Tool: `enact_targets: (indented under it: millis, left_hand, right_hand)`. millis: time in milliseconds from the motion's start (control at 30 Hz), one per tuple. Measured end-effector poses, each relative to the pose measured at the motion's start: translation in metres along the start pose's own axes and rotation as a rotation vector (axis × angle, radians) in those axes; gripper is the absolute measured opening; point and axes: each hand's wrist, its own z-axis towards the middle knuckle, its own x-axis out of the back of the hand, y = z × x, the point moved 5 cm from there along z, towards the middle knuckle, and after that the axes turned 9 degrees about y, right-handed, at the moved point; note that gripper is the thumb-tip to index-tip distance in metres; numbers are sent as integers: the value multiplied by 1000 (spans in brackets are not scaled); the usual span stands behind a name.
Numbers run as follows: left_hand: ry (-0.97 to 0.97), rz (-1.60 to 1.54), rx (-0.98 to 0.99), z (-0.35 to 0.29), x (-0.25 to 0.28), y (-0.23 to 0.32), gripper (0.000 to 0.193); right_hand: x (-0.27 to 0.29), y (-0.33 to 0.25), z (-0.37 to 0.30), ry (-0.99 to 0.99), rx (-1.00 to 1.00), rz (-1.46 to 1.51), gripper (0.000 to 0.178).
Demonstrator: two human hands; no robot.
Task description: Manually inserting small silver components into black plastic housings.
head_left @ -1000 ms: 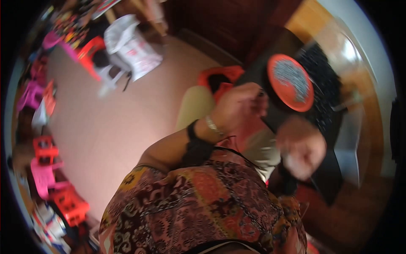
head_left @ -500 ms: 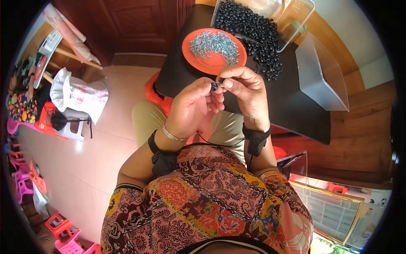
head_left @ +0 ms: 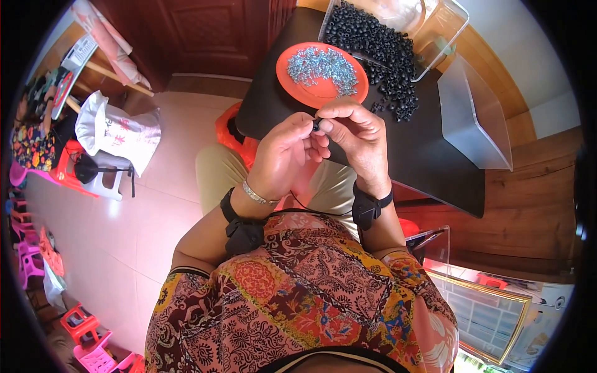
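Observation:
A small round black plastic piece sits pinched between the thumb and fingers of my left hand. My right hand meets it from the other side, thumb and forefinger closed at the same piece. Whether the right fingertips hold a separate small part is hidden. Just beyond my hands, an orange-red plate bears a heap of small silvery metal parts. To its right lies a pile of many small black plastic pieces, spilling from a clear container onto the dark table.
A translucent plastic bin stands on the table's right side. A white sack rests on a stool to the left. Pink and red stools stand at the lower left. A framed glass panel is at the lower right.
My right fingertips have closed in on the black piece in my left hand, bringing the two hands together. The whole view has shifted slightly.

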Motion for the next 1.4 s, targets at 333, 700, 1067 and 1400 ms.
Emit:
enact_targets:
  millis: [333,700,1067,1400]
  left_hand:
    - [5,-12,-18,1,0,2,22]
    - [10,-5,-11,2,-3,0,22]
    - [41,-48,4,-1,-3,-1,21]
    - [70,1,-36,4,5,-5,18]
  right_hand:
    - [2,13,0,9,-169,190,10]
    - [7,13,-1,13,-124,100,12]
    - [6,3,-8,83,265,-329,17]
    - [-6,-2,-12,109,589,-684,34]
